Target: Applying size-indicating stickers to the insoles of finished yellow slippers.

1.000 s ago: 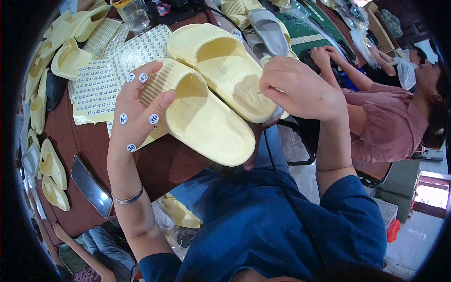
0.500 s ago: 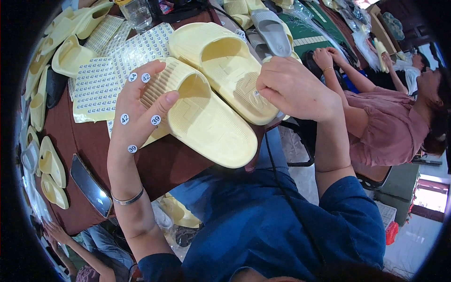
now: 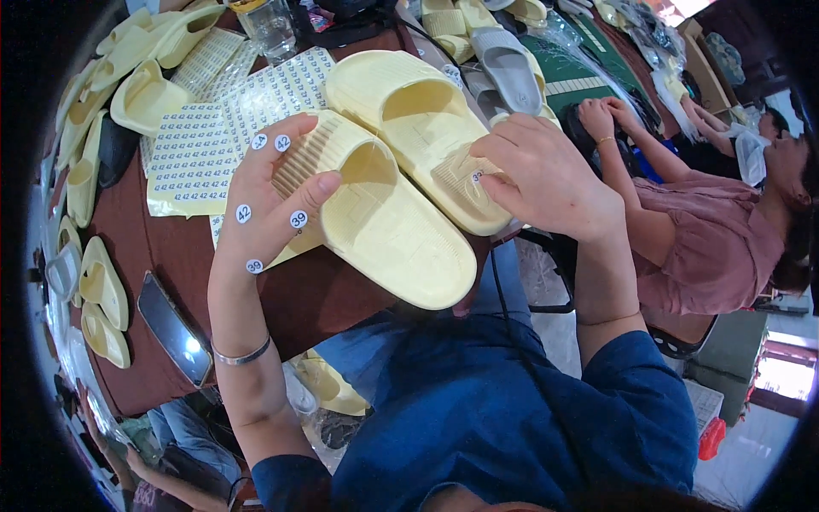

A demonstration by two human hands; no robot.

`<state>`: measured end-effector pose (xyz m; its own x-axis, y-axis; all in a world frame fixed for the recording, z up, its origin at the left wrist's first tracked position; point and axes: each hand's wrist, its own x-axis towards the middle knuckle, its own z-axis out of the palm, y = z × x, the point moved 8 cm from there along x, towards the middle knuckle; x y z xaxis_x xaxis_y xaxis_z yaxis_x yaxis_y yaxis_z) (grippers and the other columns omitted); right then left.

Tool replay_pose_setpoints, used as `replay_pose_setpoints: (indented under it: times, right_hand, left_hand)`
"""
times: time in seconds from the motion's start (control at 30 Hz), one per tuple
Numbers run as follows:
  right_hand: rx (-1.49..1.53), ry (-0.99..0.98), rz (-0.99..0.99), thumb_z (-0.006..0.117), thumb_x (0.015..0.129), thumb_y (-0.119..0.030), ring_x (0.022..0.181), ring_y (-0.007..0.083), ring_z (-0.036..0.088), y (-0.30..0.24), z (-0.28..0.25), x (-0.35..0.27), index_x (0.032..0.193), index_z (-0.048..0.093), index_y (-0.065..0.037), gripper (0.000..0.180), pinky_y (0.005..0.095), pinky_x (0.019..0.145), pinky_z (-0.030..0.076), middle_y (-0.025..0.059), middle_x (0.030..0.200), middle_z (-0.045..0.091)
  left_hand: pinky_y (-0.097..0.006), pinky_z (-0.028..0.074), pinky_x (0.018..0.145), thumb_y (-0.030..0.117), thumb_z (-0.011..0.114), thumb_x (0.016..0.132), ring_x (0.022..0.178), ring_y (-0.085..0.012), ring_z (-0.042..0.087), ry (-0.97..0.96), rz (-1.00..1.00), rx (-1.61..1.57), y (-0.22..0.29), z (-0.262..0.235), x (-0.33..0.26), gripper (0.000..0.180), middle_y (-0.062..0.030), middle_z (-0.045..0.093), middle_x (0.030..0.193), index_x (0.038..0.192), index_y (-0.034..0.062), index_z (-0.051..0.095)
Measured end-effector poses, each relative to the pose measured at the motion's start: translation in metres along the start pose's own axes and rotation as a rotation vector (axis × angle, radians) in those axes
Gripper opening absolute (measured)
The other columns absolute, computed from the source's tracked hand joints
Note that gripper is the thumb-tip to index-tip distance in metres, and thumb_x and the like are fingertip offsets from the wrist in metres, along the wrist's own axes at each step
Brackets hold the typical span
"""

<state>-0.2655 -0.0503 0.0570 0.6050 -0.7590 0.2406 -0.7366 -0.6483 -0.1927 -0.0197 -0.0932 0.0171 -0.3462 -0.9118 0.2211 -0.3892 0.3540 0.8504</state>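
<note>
Two pale yellow slide sandals lie side by side on a dark brown table [image 3: 171, 264]. My left hand [image 3: 277, 196] grips the strap end of the nearer sandal [image 3: 384, 226]; several small round white stickers cling to the back of that hand and its fingers. My right hand [image 3: 546, 175] rests on the heel of the farther sandal [image 3: 418, 119], its fingertips pressing a small round white sticker [image 3: 476, 177] onto the ribbed footbed.
Sheets of round stickers [image 3: 222, 119] lie behind the sandals. More yellow sandals [image 3: 102, 290] line the table's left edge; a grey sandal [image 3: 508, 64] and a glass [image 3: 273, 26] stand farther back. A dark phone [image 3: 175, 328] lies near me. A person in pink [image 3: 682, 230] sits at right.
My right hand has slid a little down the farther sandal's heel, and a sticker now shows under its fingertips. My left hand keeps its hold on the nearer sandal.
</note>
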Motion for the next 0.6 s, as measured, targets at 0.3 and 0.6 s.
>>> replay_pose_setpoints:
  times: [0.3, 0.6]
  right_hand:
    - [-0.099, 0.190, 0.087, 0.068, 0.085, -0.016, 0.094, 0.0352, 0.061, 0.019, -0.006, -0.001, 0.111, 0.064, -0.002, 0.029, 0.0431, 0.083, 0.048, 0.0154, 0.094, 0.064]
    - [0.007, 0.249, 0.081, 0.065, 0.089, -0.016, 0.090, 0.0338, 0.064, 0.021, 0.005, 0.005, 0.113, 0.064, -0.002, 0.028, 0.0446, 0.083, 0.048, 0.0147, 0.093, 0.068]
  left_hand:
    - [-0.037, 0.049, 0.098, 0.037, 0.076, 0.086, 0.111, -0.0242, 0.063, -0.148, -0.217, -0.108, 0.001, -0.003, 0.044, 0.075, -0.0182, 0.050, 0.143, 0.146, 0.0044, 0.045]
    - [-0.035, 0.048, 0.100, 0.022, 0.081, 0.080, 0.113, -0.0218, 0.058, -0.236, -0.271, -0.131, -0.031, 0.015, 0.076, 0.073, -0.0106, 0.057, 0.124, 0.144, 0.0100, 0.047]
